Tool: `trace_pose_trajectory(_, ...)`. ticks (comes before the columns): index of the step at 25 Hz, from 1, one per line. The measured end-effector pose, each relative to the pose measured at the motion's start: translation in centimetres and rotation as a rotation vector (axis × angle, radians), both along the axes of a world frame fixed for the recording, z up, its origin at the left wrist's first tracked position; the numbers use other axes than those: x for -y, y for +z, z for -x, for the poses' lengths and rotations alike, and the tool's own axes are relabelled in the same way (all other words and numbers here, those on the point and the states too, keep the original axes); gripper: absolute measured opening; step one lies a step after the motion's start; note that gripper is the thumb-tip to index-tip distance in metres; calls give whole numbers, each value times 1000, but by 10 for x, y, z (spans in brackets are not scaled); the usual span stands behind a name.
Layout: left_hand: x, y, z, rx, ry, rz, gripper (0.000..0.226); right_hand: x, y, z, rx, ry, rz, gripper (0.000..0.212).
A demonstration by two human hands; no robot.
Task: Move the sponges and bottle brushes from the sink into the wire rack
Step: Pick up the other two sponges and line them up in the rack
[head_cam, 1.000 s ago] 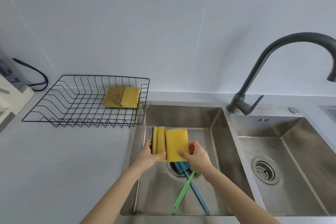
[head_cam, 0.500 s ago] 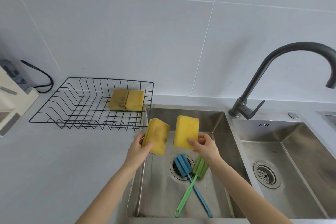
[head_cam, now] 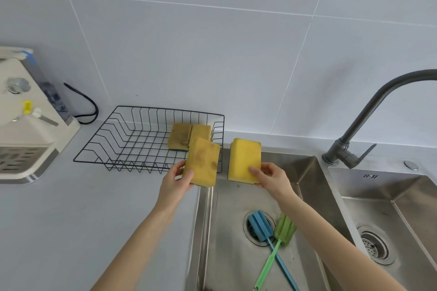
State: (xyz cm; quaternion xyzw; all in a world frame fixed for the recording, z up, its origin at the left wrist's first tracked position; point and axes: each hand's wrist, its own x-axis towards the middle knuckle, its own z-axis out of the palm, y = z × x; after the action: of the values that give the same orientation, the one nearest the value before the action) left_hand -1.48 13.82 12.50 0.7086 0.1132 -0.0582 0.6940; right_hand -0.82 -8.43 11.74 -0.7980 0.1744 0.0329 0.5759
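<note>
While each hand [head_cam: 175, 180] [head_cam: 272, 176] pinches a sponge [head_cam: 203, 165] [head_cam: 244, 163], two sponges [head_cam: 189, 136] in wire rack [head_cam: 123, 146], brushes [head_cam: 259, 224] [head_cam: 285, 229] in sink [head_cam: 227, 231]

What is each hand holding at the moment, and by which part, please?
The left hand grips a stained yellow sponge by its lower left corner; the right hand pinches a cleaner yellow sponge at its lower right corner.
</note>
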Motion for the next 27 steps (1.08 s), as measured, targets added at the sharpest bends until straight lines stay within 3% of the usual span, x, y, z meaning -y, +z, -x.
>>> trace_pose_trajectory(9, -61, 12, -36, 29, 114, 40, 25, -61, 19, -55, -6, 85, -45, 42)
trace_pose_trajectory(27, -158, -6, -122, -43, 393, 34, 33, -209, -2, -200, -178, 390, 127, 33)
